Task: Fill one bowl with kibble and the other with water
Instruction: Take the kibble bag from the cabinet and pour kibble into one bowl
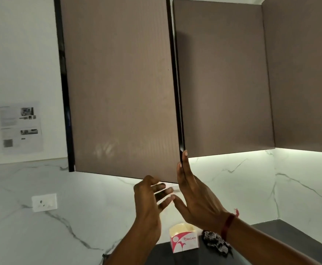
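No bowl, kibble or water shows in the head view. A brown wall cabinet door [122, 88] hangs ajar in front of me, its right edge swung out from the neighbouring shut door [225, 81]. My right hand [196, 196] grips the lower right edge of the ajar door, fingers on the dark rim. My left hand [152, 203] is raised just below the door's bottom edge, fingers spread and holding nothing. The cabinet's inside is hidden behind the door.
A pink and white tissue box [184, 239] and a black and white patterned cloth [216, 242] lie on the dark counter [282, 232] below. The marble backsplash carries a white socket [44, 202]. A printed sheet [19, 127] is stuck on the left wall.
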